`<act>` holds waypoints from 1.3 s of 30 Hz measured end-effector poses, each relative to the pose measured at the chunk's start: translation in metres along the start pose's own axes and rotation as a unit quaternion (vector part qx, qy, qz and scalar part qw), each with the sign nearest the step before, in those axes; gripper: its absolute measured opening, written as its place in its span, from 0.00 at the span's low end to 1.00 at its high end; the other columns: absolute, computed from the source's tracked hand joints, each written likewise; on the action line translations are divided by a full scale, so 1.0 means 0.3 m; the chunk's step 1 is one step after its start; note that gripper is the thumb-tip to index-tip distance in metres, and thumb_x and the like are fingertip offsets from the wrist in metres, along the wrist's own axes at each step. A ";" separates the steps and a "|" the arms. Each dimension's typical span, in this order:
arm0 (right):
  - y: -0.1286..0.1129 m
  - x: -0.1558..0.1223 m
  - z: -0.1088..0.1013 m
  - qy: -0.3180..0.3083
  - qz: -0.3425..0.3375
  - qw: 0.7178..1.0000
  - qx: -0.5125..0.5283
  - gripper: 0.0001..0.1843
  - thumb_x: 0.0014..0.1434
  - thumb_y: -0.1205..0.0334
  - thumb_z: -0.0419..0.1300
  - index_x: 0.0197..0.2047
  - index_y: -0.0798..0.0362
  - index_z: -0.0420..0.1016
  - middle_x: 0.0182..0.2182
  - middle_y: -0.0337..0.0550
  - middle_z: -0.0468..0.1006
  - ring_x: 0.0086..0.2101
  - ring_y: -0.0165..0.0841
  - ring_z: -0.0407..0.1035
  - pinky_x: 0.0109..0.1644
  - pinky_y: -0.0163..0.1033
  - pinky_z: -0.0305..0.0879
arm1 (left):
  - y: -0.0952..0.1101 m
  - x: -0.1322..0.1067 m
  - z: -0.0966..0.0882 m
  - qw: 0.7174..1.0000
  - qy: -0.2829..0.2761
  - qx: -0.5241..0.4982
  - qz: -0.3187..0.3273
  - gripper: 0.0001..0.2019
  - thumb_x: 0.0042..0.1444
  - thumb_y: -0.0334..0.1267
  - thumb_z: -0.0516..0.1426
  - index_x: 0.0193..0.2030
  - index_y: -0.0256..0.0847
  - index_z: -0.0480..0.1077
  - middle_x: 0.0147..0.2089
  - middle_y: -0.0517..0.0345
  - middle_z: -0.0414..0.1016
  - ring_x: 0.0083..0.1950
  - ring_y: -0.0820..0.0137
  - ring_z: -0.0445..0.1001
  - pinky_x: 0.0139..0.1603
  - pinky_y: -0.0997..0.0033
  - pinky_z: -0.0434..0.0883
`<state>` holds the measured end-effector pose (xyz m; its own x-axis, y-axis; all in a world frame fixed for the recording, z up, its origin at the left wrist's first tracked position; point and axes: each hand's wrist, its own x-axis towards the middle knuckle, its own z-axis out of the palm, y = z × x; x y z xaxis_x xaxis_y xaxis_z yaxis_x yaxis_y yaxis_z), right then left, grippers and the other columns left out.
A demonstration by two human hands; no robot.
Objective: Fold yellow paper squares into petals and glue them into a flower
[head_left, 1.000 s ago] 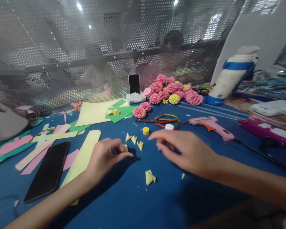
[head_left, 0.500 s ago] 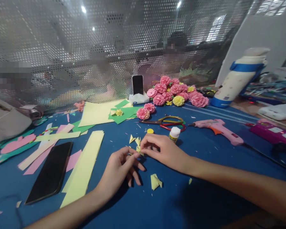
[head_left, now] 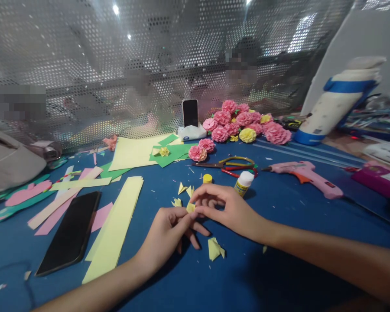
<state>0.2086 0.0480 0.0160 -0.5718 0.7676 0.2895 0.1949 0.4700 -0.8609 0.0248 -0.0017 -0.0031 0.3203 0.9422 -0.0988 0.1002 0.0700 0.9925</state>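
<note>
Between the fingertips of both hands is a small folded piece of yellow paper (head_left: 190, 208). My left hand (head_left: 169, 229) pinches it from the left with thumb and index finger, its other fingers loosely spread below. From the right, my right hand (head_left: 225, 208) pinches the same piece between thumb and curled fingers. Close behind lie several small folded yellow pieces (head_left: 182, 188). A larger folded yellow paper piece (head_left: 215, 249) rests on the table in front of the hands. Beyond my right hand stand an uncapped glue stick (head_left: 244, 183) and its yellow cap (head_left: 207, 178).
Scissors (head_left: 224, 165) and a pink glue gun (head_left: 307, 175) lie to the right. Pink paper flowers (head_left: 222, 132) are heaped at the back near a propped phone (head_left: 190, 113). Yellow paper strips (head_left: 118, 227) and a black phone (head_left: 69, 234) lie left. A bottle (head_left: 338, 104) stands right.
Both hands stay together on the yellow piece, and my left hand has shifted slightly right. A small folded piece behind it now shows more clearly. The view has shifted a little.
</note>
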 end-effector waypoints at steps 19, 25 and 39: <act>0.024 -0.015 -0.037 -0.003 -0.281 0.934 -0.218 0.09 0.70 0.65 0.56 0.42 0.53 0.78 0.37 0.45 0.75 0.35 0.31 0.70 0.40 0.37 0.67 | 0.012 -0.013 -0.010 0.998 -0.023 0.030 0.050 0.24 0.66 0.55 0.54 0.37 0.37 0.82 0.30 0.50 0.83 0.27 0.71 0.74 0.24 0.77 0.60; 0.000 -0.017 -0.005 0.033 -0.070 0.997 0.011 0.12 0.64 0.55 0.64 0.32 0.53 0.77 0.31 0.41 0.73 0.29 0.29 0.68 0.31 0.34 0.65 | 0.013 -0.016 -0.005 0.997 -0.013 0.035 0.062 0.25 0.65 0.56 0.55 0.37 0.37 0.83 0.28 0.50 0.81 0.26 0.70 0.72 0.24 0.76 0.62; -0.004 -0.017 0.018 -0.051 0.131 0.955 0.263 0.16 0.57 0.52 0.70 0.37 0.54 0.72 0.25 0.33 0.71 0.24 0.24 0.63 0.28 0.32 0.59 | 0.012 -0.022 0.000 0.996 -0.007 0.044 0.076 0.23 0.67 0.55 0.55 0.40 0.40 0.84 0.27 0.53 0.80 0.25 0.74 0.67 0.28 0.76 0.63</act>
<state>0.2070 0.0410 0.0133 -0.6377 0.7701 0.0173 -0.0707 -0.0361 -0.9968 0.0230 -0.0078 0.0013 0.3510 0.9350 0.0500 0.1321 -0.1022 0.9860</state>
